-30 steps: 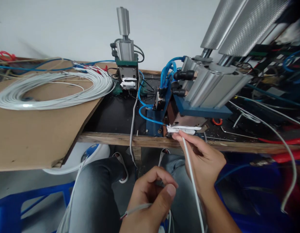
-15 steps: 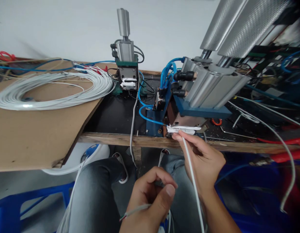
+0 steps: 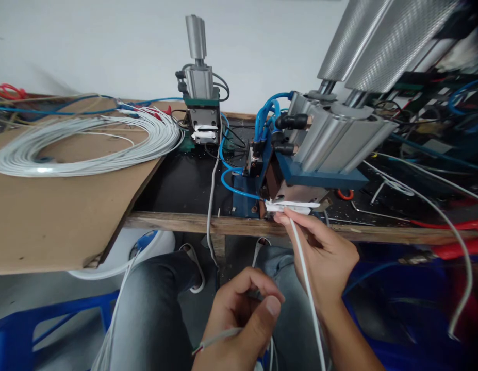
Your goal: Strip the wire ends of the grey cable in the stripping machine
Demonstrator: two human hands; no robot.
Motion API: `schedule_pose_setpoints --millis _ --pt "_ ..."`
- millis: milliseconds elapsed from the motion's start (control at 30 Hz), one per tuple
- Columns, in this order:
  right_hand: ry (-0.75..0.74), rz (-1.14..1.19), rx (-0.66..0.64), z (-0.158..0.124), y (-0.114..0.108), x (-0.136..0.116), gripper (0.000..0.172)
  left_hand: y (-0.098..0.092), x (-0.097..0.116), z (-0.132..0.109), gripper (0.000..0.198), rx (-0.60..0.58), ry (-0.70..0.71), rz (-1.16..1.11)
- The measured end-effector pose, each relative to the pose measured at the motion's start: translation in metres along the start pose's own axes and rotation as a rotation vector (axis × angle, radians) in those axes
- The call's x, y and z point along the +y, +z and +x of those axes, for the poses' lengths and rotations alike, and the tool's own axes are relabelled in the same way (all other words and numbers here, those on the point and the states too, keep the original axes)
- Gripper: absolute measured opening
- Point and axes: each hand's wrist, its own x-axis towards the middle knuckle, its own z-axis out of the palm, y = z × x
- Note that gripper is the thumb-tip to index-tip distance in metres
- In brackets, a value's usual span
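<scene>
Front edge of the wooden worktop [image 3: 177,222]: my right hand [image 3: 324,257] pinches a thin white cable [image 3: 306,288], its tip at the mouth of the blue-and-silver pneumatic machine [image 3: 316,170]. My left hand [image 3: 239,314], below that edge, is clenched on a thin grey cable [image 3: 215,337]. A coil of white wire [image 3: 157,136] lies on brown cardboard [image 3: 49,216] at the left end.

Head-worn camera, facing forward and down, close over bench edge [image 3: 184,222] (single view)
</scene>
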Motion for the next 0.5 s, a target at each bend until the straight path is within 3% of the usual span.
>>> schedule_pose_setpoints --millis 167,500 --pt "-0.013 -0.029 -0.008 0.0002 -0.001 -0.0017 0.012 -0.0006 0.0003 0.0004 0.05 -0.014 -0.005 -0.001" --pt "-0.017 0.009 -0.017 -0.0019 0.0008 0.0036 0.024 -0.0003 0.0041 -0.0001 0.054 -0.006 -0.012 -0.008"
